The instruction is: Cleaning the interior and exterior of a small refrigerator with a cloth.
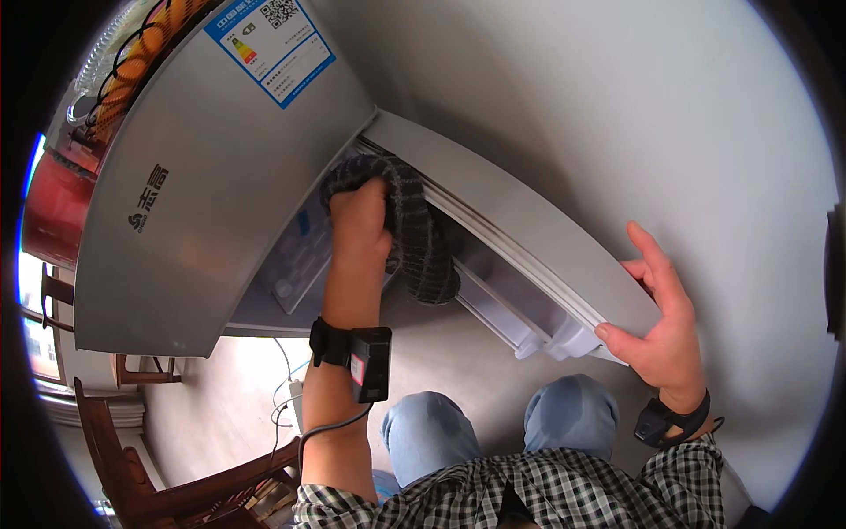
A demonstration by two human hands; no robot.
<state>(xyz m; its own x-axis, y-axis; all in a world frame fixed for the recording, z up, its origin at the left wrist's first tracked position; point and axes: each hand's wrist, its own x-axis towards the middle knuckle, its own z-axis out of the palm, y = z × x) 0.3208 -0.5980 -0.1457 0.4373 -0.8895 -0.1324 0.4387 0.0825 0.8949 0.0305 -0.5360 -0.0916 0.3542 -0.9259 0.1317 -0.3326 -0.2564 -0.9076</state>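
A small grey refrigerator stands before me, its lower door (520,203) swung partly open. My left hand (363,216) reaches into the gap near the hinge side, closed on a dark grey striped cloth (427,251). Part of the cloth wraps over the fingers and the rest hangs down beside the door's inner face, so the fingertips are hidden. At the door's free edge my right hand (656,322) grips it, thumb on the near side and fingers over the outer face. White door shelves (520,322) line the inside of this door.
Above is the closed upper door (203,185) with a blue and white label (271,48). A white wall (705,132) rises close behind the opened door. Wooden furniture (123,441) stands at lower left, with cables (280,406) on the floor. A red object (57,207) sits at far left.
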